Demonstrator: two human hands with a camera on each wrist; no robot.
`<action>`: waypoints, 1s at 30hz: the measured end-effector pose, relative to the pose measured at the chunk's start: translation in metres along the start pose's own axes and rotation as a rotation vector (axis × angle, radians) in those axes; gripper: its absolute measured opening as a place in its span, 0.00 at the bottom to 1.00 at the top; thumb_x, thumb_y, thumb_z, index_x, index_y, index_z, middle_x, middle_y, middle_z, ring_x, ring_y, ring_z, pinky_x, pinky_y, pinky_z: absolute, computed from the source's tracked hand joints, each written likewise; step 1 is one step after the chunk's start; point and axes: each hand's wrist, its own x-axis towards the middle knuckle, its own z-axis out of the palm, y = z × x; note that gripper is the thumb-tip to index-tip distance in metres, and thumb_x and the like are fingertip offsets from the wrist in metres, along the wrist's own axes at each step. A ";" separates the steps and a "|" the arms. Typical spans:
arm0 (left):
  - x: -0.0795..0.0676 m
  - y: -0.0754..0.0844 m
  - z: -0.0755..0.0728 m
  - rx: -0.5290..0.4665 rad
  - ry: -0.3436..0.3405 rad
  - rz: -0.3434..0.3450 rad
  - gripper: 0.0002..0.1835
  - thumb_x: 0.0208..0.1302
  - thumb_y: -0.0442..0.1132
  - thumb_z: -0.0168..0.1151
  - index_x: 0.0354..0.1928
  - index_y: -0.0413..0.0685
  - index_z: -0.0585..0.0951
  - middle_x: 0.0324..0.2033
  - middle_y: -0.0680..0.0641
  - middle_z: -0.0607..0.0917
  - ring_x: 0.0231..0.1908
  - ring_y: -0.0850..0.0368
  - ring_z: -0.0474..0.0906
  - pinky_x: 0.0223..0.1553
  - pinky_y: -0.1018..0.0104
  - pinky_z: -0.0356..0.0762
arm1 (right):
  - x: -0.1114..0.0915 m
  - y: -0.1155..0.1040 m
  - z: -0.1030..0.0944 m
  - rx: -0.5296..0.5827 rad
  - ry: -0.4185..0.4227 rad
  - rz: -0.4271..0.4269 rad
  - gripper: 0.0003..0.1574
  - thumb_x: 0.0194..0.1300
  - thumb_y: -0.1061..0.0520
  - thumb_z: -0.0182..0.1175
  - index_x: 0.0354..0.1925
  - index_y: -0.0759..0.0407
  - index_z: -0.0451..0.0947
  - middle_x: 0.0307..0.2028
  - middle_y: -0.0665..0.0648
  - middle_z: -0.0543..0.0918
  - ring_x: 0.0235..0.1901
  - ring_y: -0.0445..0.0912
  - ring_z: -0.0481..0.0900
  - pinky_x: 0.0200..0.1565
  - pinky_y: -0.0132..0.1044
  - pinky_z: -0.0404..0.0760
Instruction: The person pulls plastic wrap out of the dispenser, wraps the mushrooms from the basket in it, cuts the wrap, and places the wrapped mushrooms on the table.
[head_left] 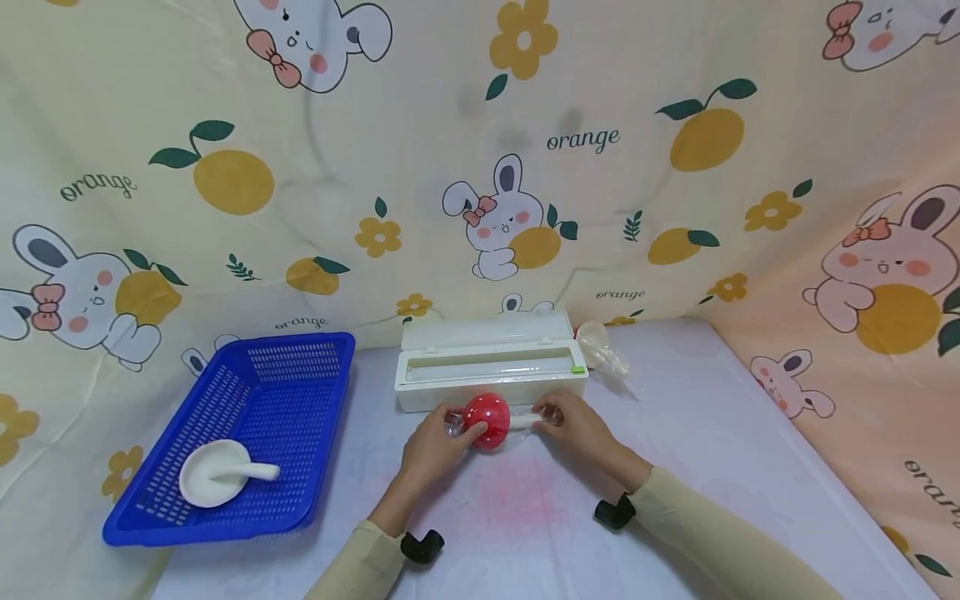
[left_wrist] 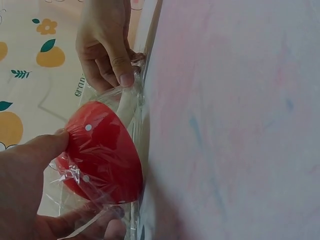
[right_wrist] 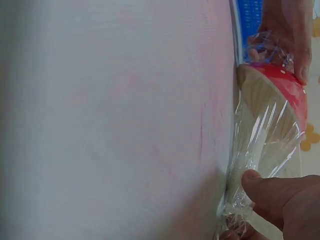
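A toy mushroom with a white-dotted red cap and a pale stem lies sideways in the middle, wrapped in clear cling film. My left hand holds it at the cap, thumb on the red surface and fingers in the film behind. At the stem's far end, my right hand pinches the gathered film between thumb and fingers. The right wrist view shows the cap's ribbed, cream underside through the wrinkled film. Just behind both hands stands a white cling film dispenser, its lid raised.
On the left, a blue plastic basket contains a white mushroom-shaped piece. Another film-wrapped mushroom lies right of the dispenser. A white cloth with pink stains covers the table, and a printed curtain hangs behind.
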 end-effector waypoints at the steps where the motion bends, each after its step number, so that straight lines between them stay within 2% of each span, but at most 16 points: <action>1: 0.000 0.000 0.001 0.003 0.001 0.001 0.33 0.65 0.64 0.74 0.61 0.48 0.81 0.49 0.47 0.87 0.51 0.48 0.84 0.49 0.45 0.82 | -0.001 0.000 0.000 -0.002 0.001 -0.002 0.14 0.65 0.59 0.77 0.48 0.57 0.88 0.39 0.51 0.85 0.38 0.43 0.77 0.42 0.38 0.79; 5: -0.001 -0.001 0.002 0.006 -0.004 0.009 0.35 0.65 0.64 0.74 0.62 0.47 0.81 0.51 0.46 0.87 0.53 0.47 0.84 0.51 0.43 0.82 | -0.003 0.001 -0.001 -0.005 -0.001 0.005 0.18 0.65 0.59 0.78 0.51 0.58 0.86 0.41 0.52 0.85 0.39 0.44 0.78 0.44 0.39 0.81; 9: -0.002 0.000 0.001 -0.003 -0.009 0.007 0.35 0.64 0.64 0.74 0.63 0.47 0.80 0.52 0.45 0.86 0.53 0.47 0.83 0.51 0.43 0.82 | -0.007 0.001 -0.004 -0.001 -0.019 0.037 0.19 0.66 0.57 0.78 0.53 0.55 0.85 0.43 0.51 0.85 0.42 0.45 0.79 0.48 0.42 0.82; 14: -0.003 0.001 -0.001 -0.005 -0.002 0.005 0.36 0.64 0.63 0.74 0.65 0.47 0.79 0.53 0.46 0.86 0.52 0.48 0.83 0.49 0.47 0.82 | -0.014 0.003 -0.011 0.007 -0.006 0.033 0.18 0.67 0.54 0.77 0.53 0.54 0.85 0.45 0.51 0.85 0.46 0.47 0.80 0.52 0.45 0.83; 17: -0.004 0.003 -0.004 -0.004 0.014 0.011 0.36 0.65 0.61 0.74 0.66 0.47 0.79 0.55 0.44 0.86 0.49 0.50 0.82 0.45 0.51 0.81 | -0.020 0.006 -0.018 0.023 0.048 -0.004 0.16 0.67 0.54 0.77 0.51 0.56 0.85 0.44 0.53 0.86 0.44 0.48 0.82 0.49 0.45 0.83; 22: -0.005 0.009 -0.012 -0.003 0.055 0.042 0.32 0.67 0.59 0.74 0.65 0.48 0.80 0.57 0.45 0.85 0.46 0.51 0.81 0.43 0.54 0.81 | -0.026 0.013 -0.029 0.057 0.201 -0.071 0.15 0.65 0.57 0.78 0.45 0.59 0.84 0.37 0.52 0.85 0.38 0.48 0.82 0.40 0.39 0.83; 25: -0.003 0.012 -0.015 0.001 0.083 0.086 0.28 0.68 0.57 0.73 0.63 0.50 0.81 0.55 0.45 0.85 0.48 0.49 0.81 0.45 0.53 0.82 | -0.024 0.020 -0.033 0.082 0.305 -0.124 0.19 0.61 0.60 0.80 0.45 0.62 0.82 0.36 0.56 0.85 0.36 0.50 0.82 0.35 0.39 0.83; 30: 0.004 0.019 -0.019 -0.002 0.100 0.191 0.20 0.72 0.51 0.72 0.59 0.50 0.84 0.51 0.46 0.86 0.50 0.48 0.81 0.49 0.52 0.82 | -0.017 0.030 -0.039 0.081 0.420 -0.201 0.32 0.56 0.61 0.84 0.52 0.68 0.77 0.45 0.66 0.81 0.41 0.60 0.78 0.35 0.41 0.80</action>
